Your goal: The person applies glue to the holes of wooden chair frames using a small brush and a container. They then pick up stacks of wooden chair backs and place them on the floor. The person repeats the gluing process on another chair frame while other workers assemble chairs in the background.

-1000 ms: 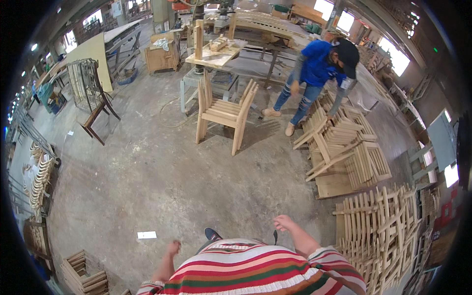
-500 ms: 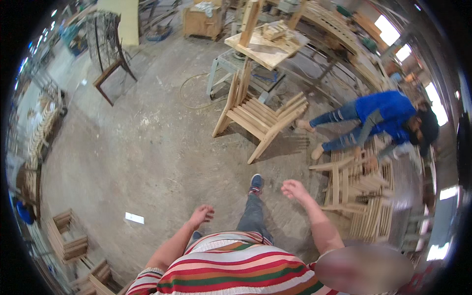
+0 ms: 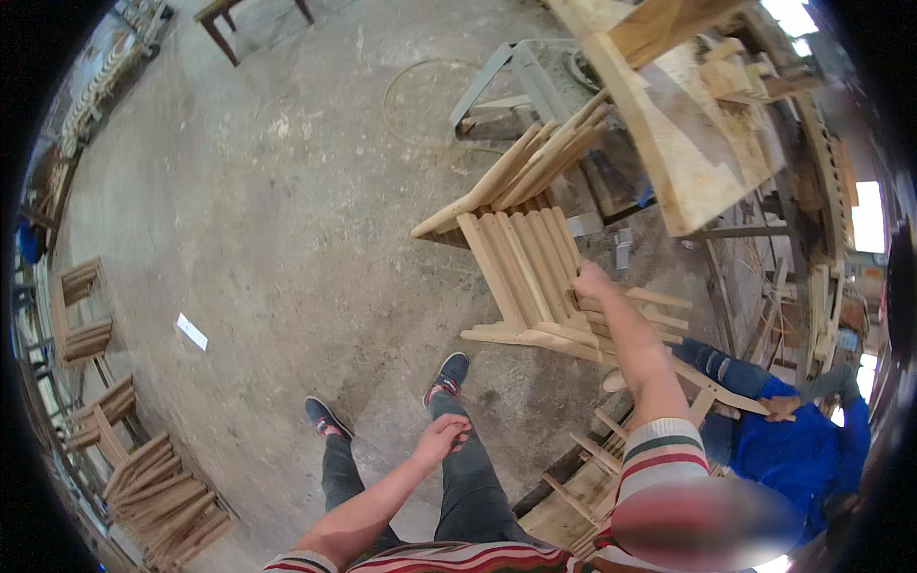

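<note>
The right hand (image 3: 592,282) rests on the slatted seat of a bare wooden chair (image 3: 530,272) standing on the concrete floor (image 3: 287,220) beside a wooden workbench (image 3: 688,143), fingers curled over the slats. The left hand (image 3: 442,437) hangs free above the thigh, fingers loosely bent, holding nothing. A person in blue (image 3: 793,449) crouches nearby

We count one pale slatted wooden chair (image 3: 535,258) standing on the concrete floor, and one dark wooden chair (image 3: 250,17) at the top edge, only partly in view. We see two dark blue shoes with red trim (image 3: 446,374). One white slip of paper (image 3: 191,331) lies flat. One person in blue clothing (image 3: 793,449) crouches at the right. We make out two of our own bare hands, left hand (image 3: 441,436) and right hand (image 3: 592,282). The stacked wooden chair frames (image 3: 143,468) at the left are too jumbled to count.
</note>
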Available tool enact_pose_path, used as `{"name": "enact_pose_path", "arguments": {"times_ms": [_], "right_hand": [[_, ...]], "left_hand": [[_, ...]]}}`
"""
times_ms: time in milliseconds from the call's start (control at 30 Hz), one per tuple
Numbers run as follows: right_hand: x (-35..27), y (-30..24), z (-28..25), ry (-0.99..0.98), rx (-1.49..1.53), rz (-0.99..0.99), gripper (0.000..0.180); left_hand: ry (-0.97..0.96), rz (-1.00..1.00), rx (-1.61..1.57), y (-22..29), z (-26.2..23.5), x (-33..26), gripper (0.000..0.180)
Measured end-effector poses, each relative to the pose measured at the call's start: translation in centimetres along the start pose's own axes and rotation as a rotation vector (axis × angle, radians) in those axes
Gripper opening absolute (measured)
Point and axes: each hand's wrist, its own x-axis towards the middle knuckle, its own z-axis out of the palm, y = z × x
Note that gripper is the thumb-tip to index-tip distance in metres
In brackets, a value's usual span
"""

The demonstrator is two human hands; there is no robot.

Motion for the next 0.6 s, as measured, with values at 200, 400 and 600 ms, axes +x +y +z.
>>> {"name": "enact_pose_path", "arguments": {"times_ms": [200, 400, 600], "right_hand": [[7.5, 3.3, 1.1, -0.078, 0.092, 0.065, 0.053], [8.2, 0.7, 2.5, -0.355, 0.443, 0.096, 0.039], [4.3, -2.4, 3.0, -0.438, 0.401, 0.138, 0.044]], "left_hand": [[-0.143, 0.173, -0.137, 2.0, 5.1, 10.2, 0.024], [0.140, 0.609, 0.058, 6.1, 4.3, 21.4, 0.052], [0.121, 0.568, -0.049, 8.8, 1.8, 26.6, 0.070]]}}
